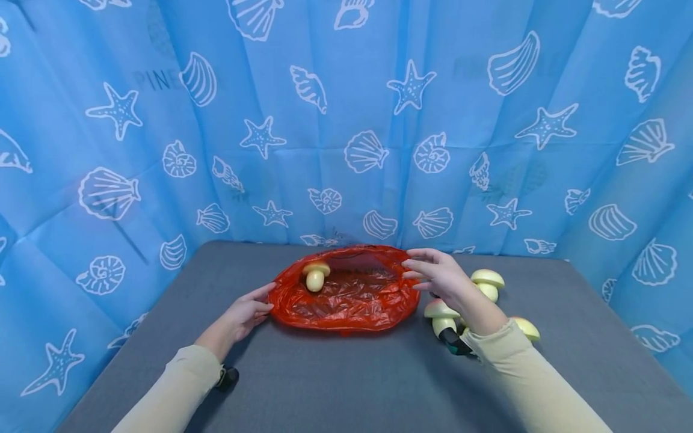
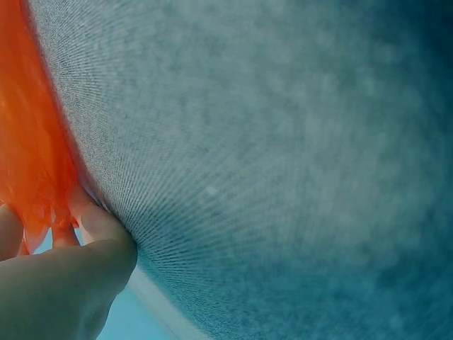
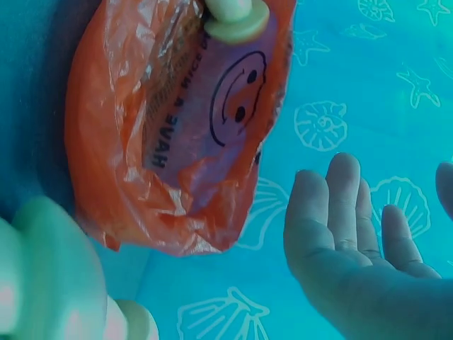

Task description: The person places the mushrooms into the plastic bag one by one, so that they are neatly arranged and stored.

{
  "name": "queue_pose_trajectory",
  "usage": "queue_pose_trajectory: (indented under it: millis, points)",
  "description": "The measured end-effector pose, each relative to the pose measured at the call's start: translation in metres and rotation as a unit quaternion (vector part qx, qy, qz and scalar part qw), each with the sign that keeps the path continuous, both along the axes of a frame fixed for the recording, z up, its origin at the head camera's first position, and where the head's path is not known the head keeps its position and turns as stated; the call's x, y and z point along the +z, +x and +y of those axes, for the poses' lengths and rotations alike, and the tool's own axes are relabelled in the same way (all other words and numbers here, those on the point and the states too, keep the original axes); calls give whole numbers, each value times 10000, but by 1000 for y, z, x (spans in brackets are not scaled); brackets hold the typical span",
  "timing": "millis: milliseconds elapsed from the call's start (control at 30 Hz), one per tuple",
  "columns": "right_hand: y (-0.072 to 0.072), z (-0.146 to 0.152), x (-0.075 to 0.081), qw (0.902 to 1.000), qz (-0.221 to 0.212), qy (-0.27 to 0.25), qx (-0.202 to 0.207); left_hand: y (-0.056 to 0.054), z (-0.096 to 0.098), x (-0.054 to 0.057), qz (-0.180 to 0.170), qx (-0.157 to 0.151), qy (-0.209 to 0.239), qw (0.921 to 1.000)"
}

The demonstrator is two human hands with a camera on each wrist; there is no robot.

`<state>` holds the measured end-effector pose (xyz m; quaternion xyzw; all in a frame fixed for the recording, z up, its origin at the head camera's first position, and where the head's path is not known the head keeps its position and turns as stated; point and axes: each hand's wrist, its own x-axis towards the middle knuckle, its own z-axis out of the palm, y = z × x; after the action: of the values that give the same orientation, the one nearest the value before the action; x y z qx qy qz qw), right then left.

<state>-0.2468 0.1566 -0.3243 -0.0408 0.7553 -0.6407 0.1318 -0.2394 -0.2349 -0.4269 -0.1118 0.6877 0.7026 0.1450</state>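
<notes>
Crosswise on a gray table (image 1: pixel 346 379), a red plastic bag (image 1: pixel 354 296) lies with its mouth open, its long axis running left to right. We see the left hand (image 1: pixel 245 314) pinching the bag's left end; the right hand (image 1: pixel 441 278), fingers extended and parted, holds nothing just beside the opposite end. One mushroom (image 1: pixel 315 278) rests inside, toward the left. We find the loose mushrooms (image 1: pixel 441 310) to the bag's right, around the right wrist, making the right hand the nearer to them.
</notes>
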Motion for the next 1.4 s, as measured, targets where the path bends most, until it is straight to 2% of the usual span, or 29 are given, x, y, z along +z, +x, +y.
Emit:
queue_pose_trajectory:
  millis: [600,933,1400]
  points:
    - [12,32,2,9987,429,258,132,1,0,-1,41,37,67,10000]
    - [19,53,2,9955,692,636,154,1,1,1,40,70,-1,10000]
    - [27,83,-4,9924,756,956,189,0,1,1,3,77,-18,10000]
